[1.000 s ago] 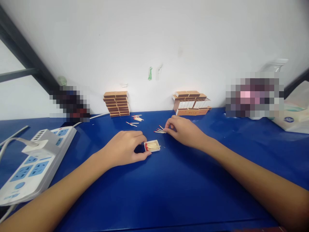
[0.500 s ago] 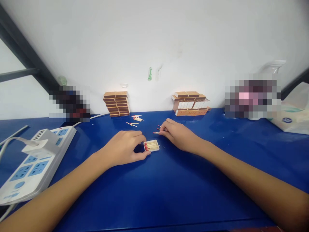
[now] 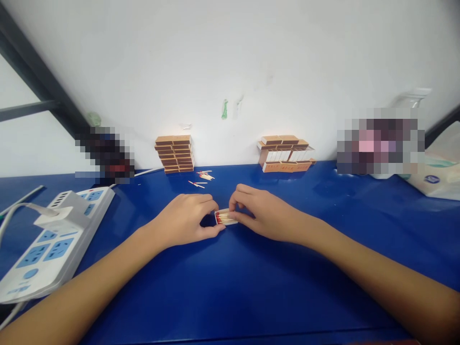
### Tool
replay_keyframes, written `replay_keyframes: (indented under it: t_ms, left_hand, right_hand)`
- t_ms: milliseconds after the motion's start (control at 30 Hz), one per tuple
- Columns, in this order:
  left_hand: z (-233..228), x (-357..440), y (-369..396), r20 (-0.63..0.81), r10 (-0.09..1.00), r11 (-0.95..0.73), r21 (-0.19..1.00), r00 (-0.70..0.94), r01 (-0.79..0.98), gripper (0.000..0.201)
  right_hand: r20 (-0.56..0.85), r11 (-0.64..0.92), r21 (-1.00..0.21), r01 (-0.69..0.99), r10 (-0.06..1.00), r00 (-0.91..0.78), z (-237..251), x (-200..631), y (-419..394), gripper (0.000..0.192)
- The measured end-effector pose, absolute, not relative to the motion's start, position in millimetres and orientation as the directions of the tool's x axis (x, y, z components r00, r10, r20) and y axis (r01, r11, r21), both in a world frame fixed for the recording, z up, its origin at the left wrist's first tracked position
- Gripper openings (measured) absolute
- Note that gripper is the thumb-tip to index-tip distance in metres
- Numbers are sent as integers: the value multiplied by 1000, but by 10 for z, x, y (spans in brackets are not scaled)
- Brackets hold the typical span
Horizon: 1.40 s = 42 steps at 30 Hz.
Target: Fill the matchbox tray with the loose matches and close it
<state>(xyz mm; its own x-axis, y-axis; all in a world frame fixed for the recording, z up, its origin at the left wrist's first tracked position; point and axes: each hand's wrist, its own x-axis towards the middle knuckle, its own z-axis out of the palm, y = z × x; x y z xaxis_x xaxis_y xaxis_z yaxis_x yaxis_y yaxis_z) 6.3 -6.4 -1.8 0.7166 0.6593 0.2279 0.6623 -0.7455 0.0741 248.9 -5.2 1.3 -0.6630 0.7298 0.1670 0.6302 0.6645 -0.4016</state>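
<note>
Power strip (image 3: pixel 68 239): far left, lying slantwise on blue surface (image 3: pixel 230 287), charger plugged in.
Left matchbox stack (image 3: pixel 174 154): against wall.
Left hand (image 3: pixel 189 218): thumb and fingers gripping matchbox tray's left end.
Loose matches (image 3: pixel 205 177): small scatter beyond the left hand, red heads mostly leftward.
Matchbox tray (image 3: pixel 226 222): on surface between hands; long axis left-right; matches inside lengthwise, red heads left.
Right hand (image 3: pixel 257 211): fingers bunched over tray's right end; cannot tell whether gripping matches.
Right matchbox stack (image 3: pixel 285 154): against wall.
</note>
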Motion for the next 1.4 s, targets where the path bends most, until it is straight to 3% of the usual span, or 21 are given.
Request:
replay_keyframes:
  t_ms: [233,400,533,933,1133,1400]
  left_hand:
    - [-14,61,-76,227,658,-747,74,718,661,27]
    - [11,74,-82,217,667,-741,94,713,665,27]
    - [24,75,-89,204,672,-738,102,712,667,26]
    - [17,70,-86,206,673,-737,105,711,667,26]
    - [-1,38,-49,223,680,-731,129,698,670,27]
    - [-2,51,-58,220,674,-736,119,705,667,25]
  right_hand:
    - [179,694,-439,571,690,-701,-12,2498,-13,12]
    - [383,536,-451,714,839,-388,-77,2613,236,11]
    - [326,409,-366,836,898,-296,-186,2760,424,12]
    - [185,450,-363,815,893,-411,-278,2705,453,14]
    - [249,570,-465,677,818,-518,-160,2572,220,13]
    - [190,629,-447,636,762,-619,-127,2363,-36,10]
